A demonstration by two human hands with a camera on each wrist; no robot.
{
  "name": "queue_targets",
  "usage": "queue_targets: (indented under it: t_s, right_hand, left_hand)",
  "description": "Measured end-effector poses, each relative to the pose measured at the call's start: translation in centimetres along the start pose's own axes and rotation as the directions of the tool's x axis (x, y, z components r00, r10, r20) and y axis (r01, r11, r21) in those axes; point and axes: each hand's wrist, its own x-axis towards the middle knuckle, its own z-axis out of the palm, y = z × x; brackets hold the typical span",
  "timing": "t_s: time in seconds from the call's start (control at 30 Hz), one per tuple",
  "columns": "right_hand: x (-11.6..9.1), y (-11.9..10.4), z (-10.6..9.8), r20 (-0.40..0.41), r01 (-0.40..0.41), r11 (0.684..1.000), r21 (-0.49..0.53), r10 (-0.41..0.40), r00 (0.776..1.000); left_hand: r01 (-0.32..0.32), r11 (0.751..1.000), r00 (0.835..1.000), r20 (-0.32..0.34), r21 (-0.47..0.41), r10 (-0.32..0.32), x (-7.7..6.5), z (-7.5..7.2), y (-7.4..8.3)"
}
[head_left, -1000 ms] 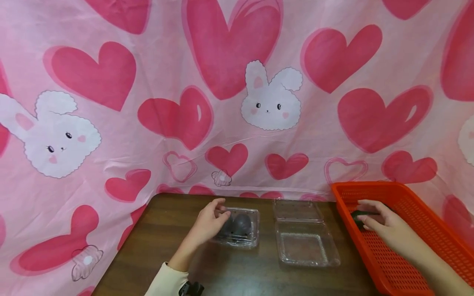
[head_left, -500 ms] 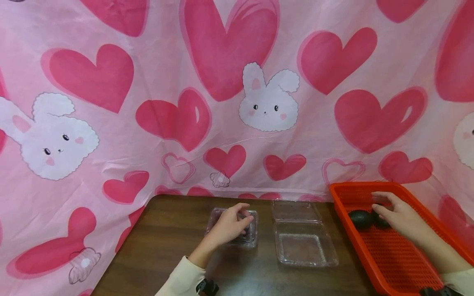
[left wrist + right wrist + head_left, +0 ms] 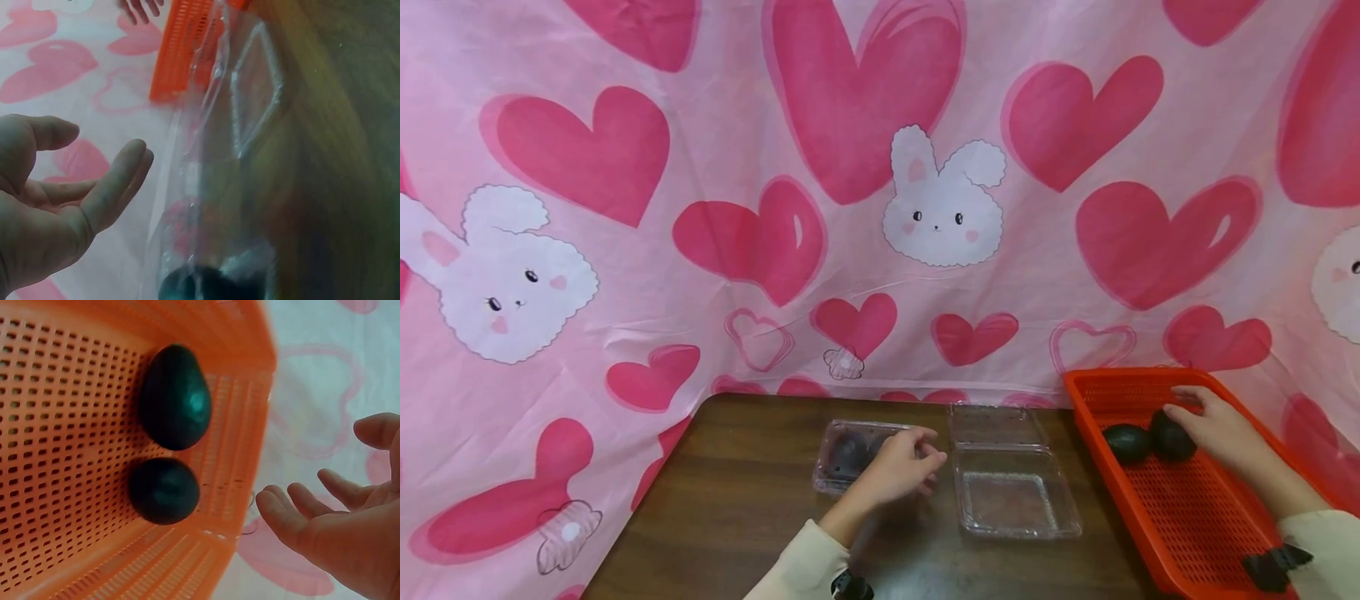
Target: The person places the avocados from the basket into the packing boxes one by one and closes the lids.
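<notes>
Two dark green, smooth avocado-shaped fruits (image 3: 1126, 444) (image 3: 1174, 436) lie side by side, in the head view, on the floor of the long orange-red perforated plastic basket (image 3: 1195, 521), whose raised walls probably keep them from rolling off. The right hand (image 3: 1221, 429) is at the nearer side of the right-hand fruit, fingers loosely bent; contact cannot be told here. Left of the basket, a clear hinged plastic clamshell (image 3: 1011, 500) lies unfolded, its lid back toward the pink heart-and-rabbit cloth (image 3: 1037, 275), which leaves the tray's mouth free. Further left on the brown wood-grain table (image 3: 737, 492) sits a low clear plastic box (image 3: 829, 478) with dark rounded fruit (image 3: 848, 454) inside; its lid seems to be down, likely holding the contents in place. The left hand (image 3: 898, 467) covers its right end from above, relaxed.

In the left wrist view, thumb and fingers stand apart around nothing, so that hand is released; a gap separates them from the plastic. Part of the boxed fruit shows at the bottom edge.

In the right wrist view, that hand is likewise free, thumb spread from loosely bent fingers. Both basket fruits lie near the walls of one corner, apparently supported by the perforated floor, not by the hand.
</notes>
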Motion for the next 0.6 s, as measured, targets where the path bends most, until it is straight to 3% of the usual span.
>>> queue_targets:
  t_s: [0.33, 0.6]
  right_hand:
    - [2.0, 2.6, 0.7, 0.020, -0.083, 0.995, -0.053, 0.084, 0.996]
    - [3.0, 5.1, 1.4, 0.050, -0.146, 0.988, -0.041, 0.148, 0.988]
  left_hand:
    - [0.005, 0.998, 0.999, -0.036, 0.069, -0.002, 0.0, 2.0, -1.1]
    - [0.060, 0.993, 0.998, -0.036, 0.105, -0.056, -0.5, 3.2, -1.6]
